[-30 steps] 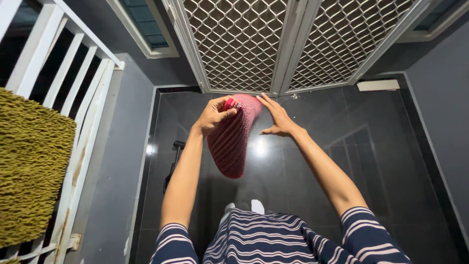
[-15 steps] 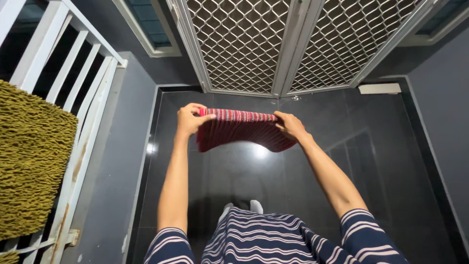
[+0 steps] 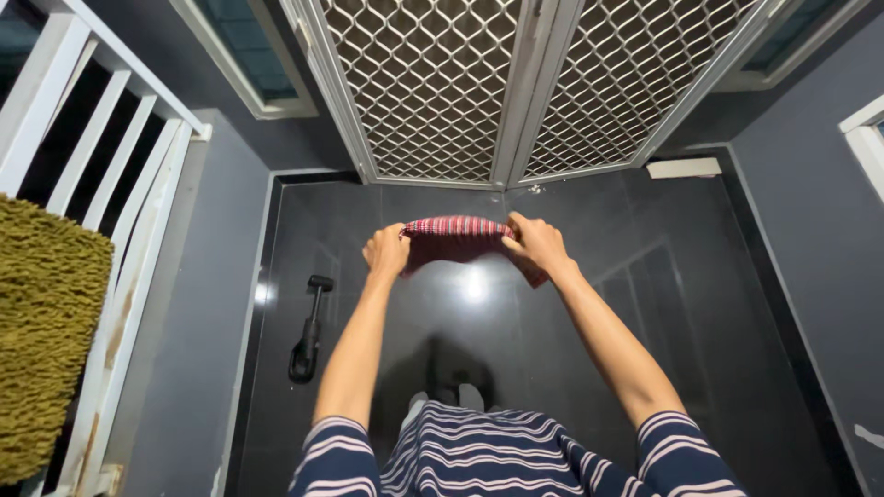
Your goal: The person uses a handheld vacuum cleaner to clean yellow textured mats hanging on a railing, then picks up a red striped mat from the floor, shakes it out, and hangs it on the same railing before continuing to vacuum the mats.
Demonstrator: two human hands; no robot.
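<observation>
A shaggy olive mat (image 3: 41, 340) hangs over the white railing (image 3: 110, 184), well left of the grip. The left hand (image 3: 387, 250) and right hand (image 3: 537, 244) each pinch an end of a red striped woven mat (image 3: 456, 230), stretched level above the dark tiled floor (image 3: 700, 304). Its long axis runs left to right; it is raised, not yet laid down.

The red striped cloth (image 3: 456, 228) looks woven and ribbed, the dark floor tiles (image 3: 700, 304) are smooth and shiny (a light glints there), the green mat (image 3: 41, 340) is shaggy
</observation>
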